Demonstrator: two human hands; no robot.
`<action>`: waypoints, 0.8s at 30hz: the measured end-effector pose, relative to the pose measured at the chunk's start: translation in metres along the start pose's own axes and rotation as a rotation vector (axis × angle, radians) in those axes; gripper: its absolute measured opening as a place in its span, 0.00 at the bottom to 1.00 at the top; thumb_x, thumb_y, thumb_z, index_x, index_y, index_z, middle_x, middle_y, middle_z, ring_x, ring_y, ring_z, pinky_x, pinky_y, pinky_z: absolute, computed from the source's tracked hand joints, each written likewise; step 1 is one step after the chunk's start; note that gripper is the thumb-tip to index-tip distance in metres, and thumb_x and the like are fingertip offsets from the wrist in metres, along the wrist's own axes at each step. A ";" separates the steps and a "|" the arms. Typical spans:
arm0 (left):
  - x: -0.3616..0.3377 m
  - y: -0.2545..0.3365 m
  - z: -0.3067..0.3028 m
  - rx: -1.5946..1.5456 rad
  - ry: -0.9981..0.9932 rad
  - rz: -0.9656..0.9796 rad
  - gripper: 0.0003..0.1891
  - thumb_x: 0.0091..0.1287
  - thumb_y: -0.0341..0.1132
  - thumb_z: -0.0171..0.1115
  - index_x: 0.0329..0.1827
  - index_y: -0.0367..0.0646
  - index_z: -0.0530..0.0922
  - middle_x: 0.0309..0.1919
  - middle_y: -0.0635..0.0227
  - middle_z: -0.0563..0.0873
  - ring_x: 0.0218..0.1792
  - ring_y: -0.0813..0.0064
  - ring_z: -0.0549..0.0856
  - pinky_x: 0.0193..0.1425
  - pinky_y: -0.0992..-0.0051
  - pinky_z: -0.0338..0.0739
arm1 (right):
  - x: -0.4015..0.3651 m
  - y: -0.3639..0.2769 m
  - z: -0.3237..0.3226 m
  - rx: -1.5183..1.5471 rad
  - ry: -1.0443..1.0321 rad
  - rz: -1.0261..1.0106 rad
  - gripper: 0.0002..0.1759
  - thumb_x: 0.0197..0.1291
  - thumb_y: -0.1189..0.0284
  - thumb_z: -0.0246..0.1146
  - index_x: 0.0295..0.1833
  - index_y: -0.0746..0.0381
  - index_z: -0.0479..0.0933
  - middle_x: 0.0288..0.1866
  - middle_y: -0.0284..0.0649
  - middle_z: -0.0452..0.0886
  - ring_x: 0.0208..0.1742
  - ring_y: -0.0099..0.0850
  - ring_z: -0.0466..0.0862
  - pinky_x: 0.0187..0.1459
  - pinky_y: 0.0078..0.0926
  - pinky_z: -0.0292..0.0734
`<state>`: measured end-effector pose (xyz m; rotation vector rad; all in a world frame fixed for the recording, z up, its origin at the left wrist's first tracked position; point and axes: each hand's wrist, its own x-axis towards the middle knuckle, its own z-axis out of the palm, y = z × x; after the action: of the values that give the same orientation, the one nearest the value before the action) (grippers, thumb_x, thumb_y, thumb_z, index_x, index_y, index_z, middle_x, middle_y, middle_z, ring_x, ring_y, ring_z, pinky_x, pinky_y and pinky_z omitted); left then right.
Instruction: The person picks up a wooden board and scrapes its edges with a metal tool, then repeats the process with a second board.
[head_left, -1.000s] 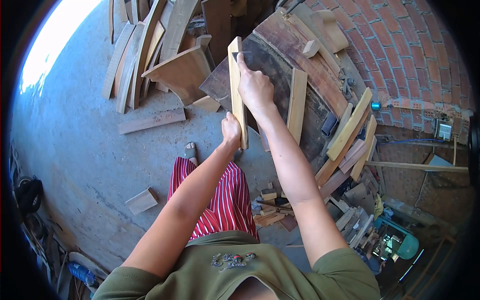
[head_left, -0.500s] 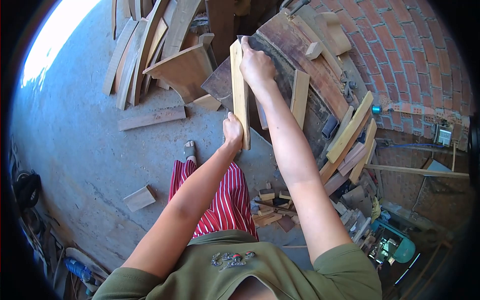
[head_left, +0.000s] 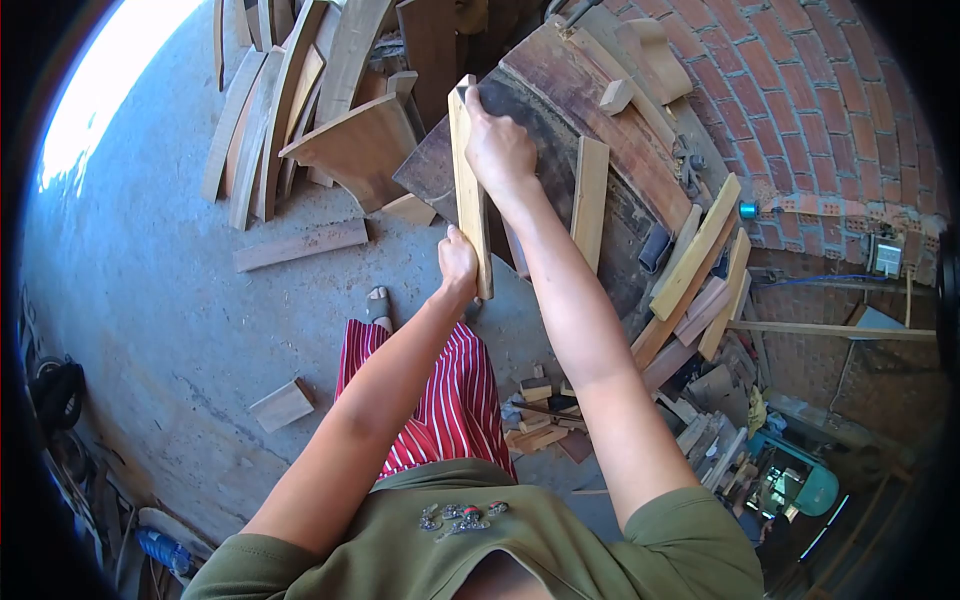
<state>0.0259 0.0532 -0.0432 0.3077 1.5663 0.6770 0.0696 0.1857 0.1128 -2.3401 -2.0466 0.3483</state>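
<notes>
A pale wooden board (head_left: 465,175) stands on its edge over the near end of a dark machine table (head_left: 425,170). My left hand (head_left: 457,263) is closed on the board's near end, its thumb up along the side. Farther along, my right hand (head_left: 502,152) grips the far end from the right, index finger laid against the tip. Part of the board's right face is hidden behind my right hand. Another pale board (head_left: 590,200) lies on the table to the right of my right forearm.
Several curved planks (head_left: 270,120) lean in a stack at upper left. A loose plank (head_left: 300,245) and a short block (head_left: 282,405) lie on the floor. Stacked boards (head_left: 700,260) stand at right, near a brick wall (head_left: 790,110). Offcuts (head_left: 540,425) lie by my legs.
The board and both hands have shifted slightly left in view, and the surroundings have shifted a little too. Both hands keep their hold on the board.
</notes>
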 end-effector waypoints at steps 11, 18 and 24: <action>-0.016 0.015 -0.005 0.001 -0.041 -0.051 0.32 0.78 0.50 0.39 0.54 0.20 0.75 0.47 0.37 0.84 0.48 0.46 0.85 0.56 0.57 0.75 | 0.012 0.003 0.004 -0.022 0.037 -0.029 0.32 0.66 0.70 0.54 0.77 0.50 0.62 0.39 0.54 0.87 0.42 0.50 0.89 0.44 0.48 0.85; 0.017 -0.018 -0.001 -0.045 -0.107 -0.101 0.32 0.79 0.50 0.39 0.54 0.21 0.76 0.48 0.37 0.84 0.50 0.46 0.85 0.58 0.56 0.75 | -0.073 0.017 0.015 0.061 -0.020 -0.011 0.37 0.63 0.74 0.54 0.79 0.48 0.58 0.26 0.62 0.82 0.33 0.59 0.86 0.39 0.58 0.81; -0.001 0.004 -0.006 -0.033 -0.106 -0.154 0.32 0.79 0.50 0.39 0.52 0.21 0.76 0.45 0.41 0.85 0.46 0.52 0.85 0.54 0.57 0.77 | -0.034 0.011 0.009 0.172 0.044 0.007 0.30 0.67 0.73 0.51 0.76 0.50 0.64 0.30 0.62 0.83 0.38 0.59 0.86 0.42 0.57 0.81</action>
<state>0.0200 0.0541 -0.0399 0.1929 1.4597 0.5568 0.0753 0.1496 0.1080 -2.2351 -1.9065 0.4499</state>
